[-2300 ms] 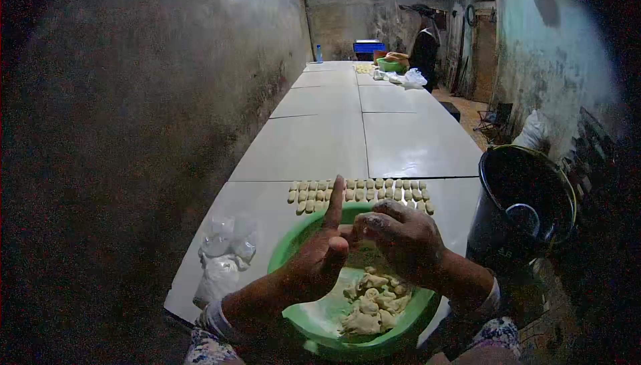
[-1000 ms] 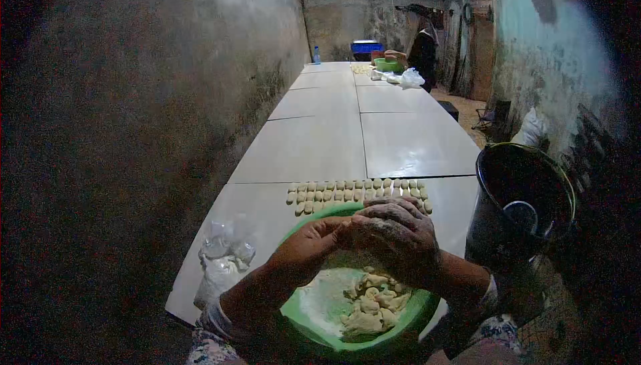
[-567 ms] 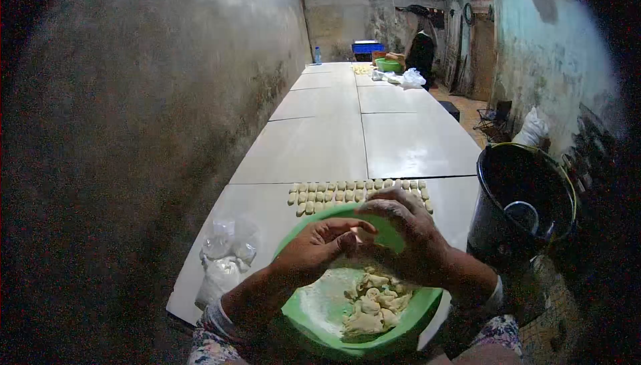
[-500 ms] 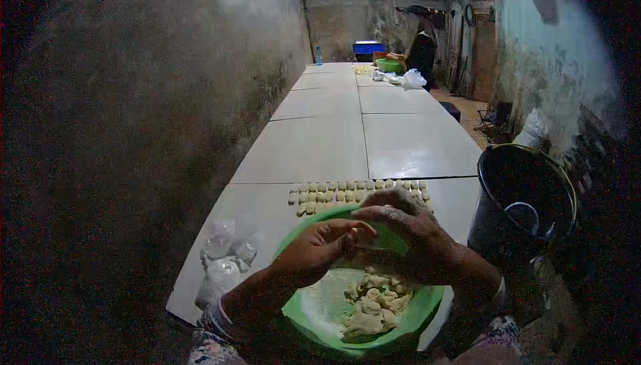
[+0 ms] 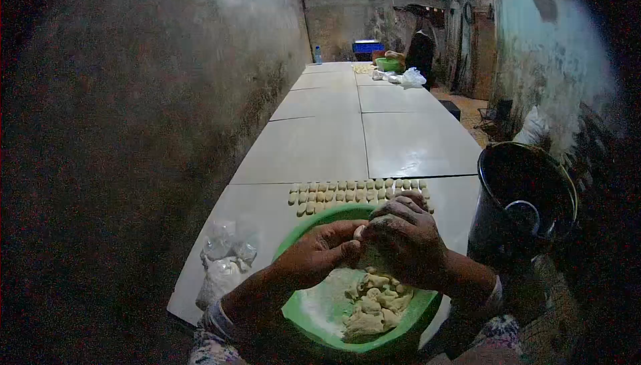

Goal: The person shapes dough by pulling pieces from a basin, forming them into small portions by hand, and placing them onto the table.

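Peeking out pale between the hands, a small piece of dough [image 5: 360,233] sits at the fingertips of the left hand [image 5: 320,250], against the curled fingers of the right hand [image 5: 408,239]. The left fingers and thumb close on it from the side; the right hand bends over it, its flour-dusted knuckles up, and hides most of the piece, so whether the right fingers grip it cannot be told. Both hands are above the green bowl [image 5: 337,214], where a heap of dough lumps [image 5: 372,306] lies to the right of a floury patch. Rows of shaped dough pieces [image 5: 340,196] lie on the white table [image 5: 300,148] just beyond the rim, some of them covered by the right hand. A clear plastic bag [image 5: 224,271] with white contents rests left of the bowl. To the right stands a black bucket [image 5: 491,228], its dark inside hard to make out. At the far end, a person [image 5: 420,51] in dark clothing is dim, the lower body cut off by the table.
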`<state>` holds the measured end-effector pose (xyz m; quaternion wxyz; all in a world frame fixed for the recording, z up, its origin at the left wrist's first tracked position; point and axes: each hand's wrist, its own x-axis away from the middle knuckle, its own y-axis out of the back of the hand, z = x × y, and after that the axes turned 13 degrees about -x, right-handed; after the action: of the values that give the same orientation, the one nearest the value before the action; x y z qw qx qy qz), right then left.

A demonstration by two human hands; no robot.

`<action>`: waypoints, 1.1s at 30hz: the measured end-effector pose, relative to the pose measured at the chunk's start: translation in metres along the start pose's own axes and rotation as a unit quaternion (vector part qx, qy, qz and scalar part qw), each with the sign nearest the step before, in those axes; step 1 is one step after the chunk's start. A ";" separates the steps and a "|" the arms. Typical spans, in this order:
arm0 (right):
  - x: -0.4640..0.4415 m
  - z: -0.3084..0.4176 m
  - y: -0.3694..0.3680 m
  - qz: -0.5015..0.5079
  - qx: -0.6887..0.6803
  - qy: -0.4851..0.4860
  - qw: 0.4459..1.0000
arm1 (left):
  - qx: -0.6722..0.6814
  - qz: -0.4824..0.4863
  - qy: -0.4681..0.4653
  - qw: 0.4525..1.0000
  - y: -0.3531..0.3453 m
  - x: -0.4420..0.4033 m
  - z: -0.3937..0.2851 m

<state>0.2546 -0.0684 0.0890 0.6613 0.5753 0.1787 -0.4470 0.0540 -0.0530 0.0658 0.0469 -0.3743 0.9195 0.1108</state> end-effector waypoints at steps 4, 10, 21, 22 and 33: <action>-0.007 0.011 0.014 0.038 -0.038 -0.068 0.996 | -0.010 0.014 0.003 1.000 0.004 -0.001 0.007; -0.012 0.020 0.029 0.105 -0.005 -0.031 0.994 | -0.010 0.043 0.004 0.999 -0.003 0.001 -0.001; 0.000 -0.001 0.005 0.022 -0.008 -0.018 1.000 | -0.034 0.024 0.030 0.999 -0.004 0.000 0.001; 0.001 -0.001 0.005 0.036 0.004 -0.028 0.999 | -0.006 0.037 0.039 0.999 -0.004 0.002 -0.007; -0.005 0.011 0.025 0.112 -0.015 -0.054 0.992 | 0.005 0.033 0.003 0.999 -0.006 0.003 0.000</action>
<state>0.2685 -0.0782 0.1109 0.7240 0.5571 0.0842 -0.3980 0.0561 -0.0587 0.0643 0.0424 -0.3441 0.9319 0.1068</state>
